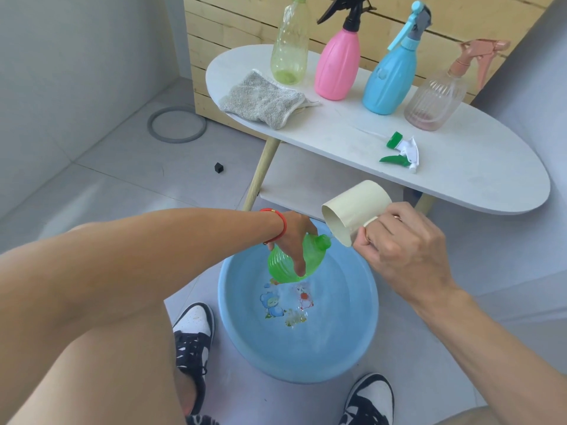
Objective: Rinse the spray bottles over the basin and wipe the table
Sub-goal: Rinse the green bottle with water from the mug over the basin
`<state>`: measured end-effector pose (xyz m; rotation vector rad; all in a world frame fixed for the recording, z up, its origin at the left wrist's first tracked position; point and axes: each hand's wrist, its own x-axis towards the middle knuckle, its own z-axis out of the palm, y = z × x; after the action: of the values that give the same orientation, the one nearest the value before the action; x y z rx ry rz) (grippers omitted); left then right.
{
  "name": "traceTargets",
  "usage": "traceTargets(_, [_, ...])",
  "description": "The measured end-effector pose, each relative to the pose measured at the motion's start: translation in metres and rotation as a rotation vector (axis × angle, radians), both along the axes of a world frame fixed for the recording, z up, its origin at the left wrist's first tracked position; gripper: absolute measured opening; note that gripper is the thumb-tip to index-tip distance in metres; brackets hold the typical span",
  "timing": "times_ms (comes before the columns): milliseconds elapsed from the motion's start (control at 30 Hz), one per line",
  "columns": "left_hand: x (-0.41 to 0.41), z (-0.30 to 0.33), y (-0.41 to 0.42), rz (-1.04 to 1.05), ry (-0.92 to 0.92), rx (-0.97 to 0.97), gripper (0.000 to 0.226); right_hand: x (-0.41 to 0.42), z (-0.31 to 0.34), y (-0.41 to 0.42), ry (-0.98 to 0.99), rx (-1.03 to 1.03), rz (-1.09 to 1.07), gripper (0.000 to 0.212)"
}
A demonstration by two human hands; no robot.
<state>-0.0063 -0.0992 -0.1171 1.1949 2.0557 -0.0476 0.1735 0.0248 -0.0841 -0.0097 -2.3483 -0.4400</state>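
Right now the left hand [293, 237] grips a green bottle [290, 260] from above, fingers wrapped round its ribbed body, holding it tilted over the blue basin [352, 342] with its open neck pointing toward two o'clock. The right hand [402, 243] grasps a cream cup [352, 214] by its handle, tipped so its mouth faces seven o'clock, its lip just beside the bottle's neck. A thin trickle of water shows between cup lip and neck. The basin sits on the floor at six o'clock from the white table [460, 167], shallow water lying over cartoon pictures on its bottom. On the table, along the twelve o'clock edge, stand a yellow-green bottle [290, 47], a pink spray bottle [337, 62], a blue spray bottle [389, 78] and a clear spray bottle [435, 99] with a rose-coloured trigger. A grey cloth [260, 99] lies crumpled at the ten o'clock end, just beside the yellow-green bottle. A loose green and white spray head [402, 151] lies on its side toward the near edge, at six o'clock from the blue bottle. Two black and white shoes [193, 332] flank the basin.
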Motion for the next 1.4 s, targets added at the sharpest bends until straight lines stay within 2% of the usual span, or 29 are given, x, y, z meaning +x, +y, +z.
traceTargets(133, [-0.002, -0.006, -0.001, -0.043, 0.073, 0.013, 0.107, -0.011, -0.010, 0.016, -0.091, -0.331, -0.185, 0.042])
traceTargets(267, [-0.008, -0.009, -0.005, -0.055, 0.116, 0.073, 0.099, -0.021, -0.052, 0.031, -0.425, -0.701, -0.507, 0.045])
traceTargets(333, [-0.011, -0.011, -0.006, -0.031, 0.120, 0.096, 0.099, -0.018, -0.090, 0.026, -0.590, -0.809, -0.576, 0.043])
traceTargets(433, [-0.015, -0.014, -0.007, 0.008, 0.129, 0.110, 0.099, -0.007, -0.147, 0.006, -0.890, -0.703, -0.632, 0.023])
traceTargets(500, [-0.017, -0.015, -0.008, 0.024, 0.131, 0.120, 0.100, 0.001, -0.179, -0.007, -1.025, -0.553, -0.658, 0.028])
traceTargets(567, [-0.019, -0.015, -0.010, 0.050, 0.111, 0.128, 0.101, 0.007, -0.198, -0.017, -1.070, -0.447, -0.672, 0.032])
traceTargets(700, [-0.021, -0.016, -0.013, 0.100, 0.079, 0.130, 0.104, 0.005, -0.216, -0.033, -1.084, -0.452, -0.646, 0.032])
traceTargets(767, [-0.020, -0.016, -0.013, 0.105, 0.067, 0.125, 0.104, 0.003, -0.214, -0.041, -1.049, -0.566, -0.662, 0.028])
traceTargets(833, [-0.019, -0.015, -0.012, 0.106, 0.066, 0.115, 0.105, 0.002, -0.209, -0.039, -0.925, -0.800, -0.715, 0.027])
traceTargets(933, [-0.020, -0.012, -0.012, 0.121, 0.062, 0.085, 0.110, 0.005, -0.190, -0.024, -0.643, -1.325, -0.810, 0.031])
traceTargets(1033, [-0.022, -0.011, -0.011, 0.140, 0.058, 0.055, 0.115, 0.011, -0.163, -0.005, -0.540, -1.583, -0.795, 0.040])
traceTargets(1167, [-0.025, -0.008, -0.014, 0.150, 0.042, 0.055, 0.116, 0.012, -0.117, 0.008, -0.499, -1.733, -0.686, 0.033])
traceTargets(1400, [-0.029, -0.008, -0.019, 0.125, 0.049, 0.146, 0.112, 0.010, -0.030, 0.031, -0.374, -1.680, -0.504, 0.031])
